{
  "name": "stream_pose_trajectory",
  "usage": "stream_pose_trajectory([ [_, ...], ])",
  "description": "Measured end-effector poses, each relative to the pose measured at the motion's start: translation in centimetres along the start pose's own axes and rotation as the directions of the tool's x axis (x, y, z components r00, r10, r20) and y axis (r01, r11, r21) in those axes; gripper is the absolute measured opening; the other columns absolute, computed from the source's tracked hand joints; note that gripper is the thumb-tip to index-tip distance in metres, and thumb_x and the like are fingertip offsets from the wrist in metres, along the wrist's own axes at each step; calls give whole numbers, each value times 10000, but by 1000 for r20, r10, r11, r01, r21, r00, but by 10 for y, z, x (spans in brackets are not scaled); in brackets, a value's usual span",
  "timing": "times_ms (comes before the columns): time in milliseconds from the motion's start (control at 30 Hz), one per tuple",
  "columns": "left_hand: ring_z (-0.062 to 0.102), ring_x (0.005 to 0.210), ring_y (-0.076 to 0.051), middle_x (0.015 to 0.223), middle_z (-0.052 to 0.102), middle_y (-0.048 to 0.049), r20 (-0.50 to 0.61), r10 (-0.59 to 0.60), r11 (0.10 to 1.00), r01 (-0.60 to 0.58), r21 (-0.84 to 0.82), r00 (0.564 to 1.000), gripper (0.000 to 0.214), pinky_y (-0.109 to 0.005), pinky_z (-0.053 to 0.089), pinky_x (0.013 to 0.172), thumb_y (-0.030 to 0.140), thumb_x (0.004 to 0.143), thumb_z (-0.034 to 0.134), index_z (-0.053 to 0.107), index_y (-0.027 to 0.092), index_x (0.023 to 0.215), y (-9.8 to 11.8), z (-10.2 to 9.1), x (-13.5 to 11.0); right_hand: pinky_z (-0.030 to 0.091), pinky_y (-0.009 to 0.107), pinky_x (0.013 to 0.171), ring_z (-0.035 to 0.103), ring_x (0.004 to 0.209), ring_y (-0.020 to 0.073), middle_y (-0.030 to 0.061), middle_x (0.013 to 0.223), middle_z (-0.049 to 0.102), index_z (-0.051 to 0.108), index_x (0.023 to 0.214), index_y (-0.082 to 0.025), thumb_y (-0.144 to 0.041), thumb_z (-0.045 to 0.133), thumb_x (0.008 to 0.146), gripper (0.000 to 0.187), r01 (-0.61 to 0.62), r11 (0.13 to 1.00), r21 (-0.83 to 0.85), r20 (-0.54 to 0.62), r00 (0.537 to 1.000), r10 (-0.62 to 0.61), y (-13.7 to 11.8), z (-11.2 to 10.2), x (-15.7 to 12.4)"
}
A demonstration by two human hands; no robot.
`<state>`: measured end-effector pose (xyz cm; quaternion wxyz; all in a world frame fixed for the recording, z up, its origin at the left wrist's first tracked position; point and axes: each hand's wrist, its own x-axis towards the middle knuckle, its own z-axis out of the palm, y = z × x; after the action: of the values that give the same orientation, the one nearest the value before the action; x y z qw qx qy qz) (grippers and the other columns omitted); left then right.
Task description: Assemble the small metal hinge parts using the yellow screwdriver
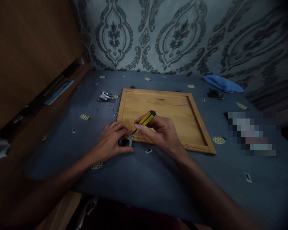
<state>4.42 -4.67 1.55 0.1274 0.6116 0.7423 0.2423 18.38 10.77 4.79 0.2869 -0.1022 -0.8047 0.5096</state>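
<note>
My right hand (166, 134) is closed around a screwdriver (146, 118) with a yellow and black handle. Its shaft slants down to the left, and the tip meets a small metal hinge (131, 141) at the near left corner of a framed wooden door panel (156, 110). Thumb and fingers of my left hand (114, 139) hold the hinge from both sides at the panel's edge. The panel lies flat with its raised frame facing up. Exactly where the screwdriver tip sits is too small to make out.
Left of the panel lie more metal hinges (106, 96) and a few loose screws (109, 105). A blue cloth (223, 83) and a small dark object (215, 94) rest at the back right. A blurred-out item (251, 134) lies on the right of the patterned tablecloth (182, 179).
</note>
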Motion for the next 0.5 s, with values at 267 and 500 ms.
stream_pose_trajectory([
  [267, 589, 1154, -326, 1290, 673, -73, 11, -5, 1000, 5, 6, 1000, 442, -469, 486, 953, 472, 797, 864, 725, 240, 1146, -1, 2, 0, 428, 263, 558, 574, 574, 129, -2, 617, 625, 649, 666, -194, -503, 681, 938, 413, 114, 978, -174, -82, 988, -130, 1, 12, 3],
  [500, 579, 1163, -327, 1281, 670, -74, 14, -11, 1000, 11, 21, 1000, 490, -472, 498, 950, 493, 809, 847, 711, 253, 1215, 0, 1, 0, 423, 272, 566, 574, 593, 138, 4, 635, 624, 645, 686, -190, -497, 696, 928, 394, 83, 974, -212, -93, 990, -104, 2, 17, 2],
])
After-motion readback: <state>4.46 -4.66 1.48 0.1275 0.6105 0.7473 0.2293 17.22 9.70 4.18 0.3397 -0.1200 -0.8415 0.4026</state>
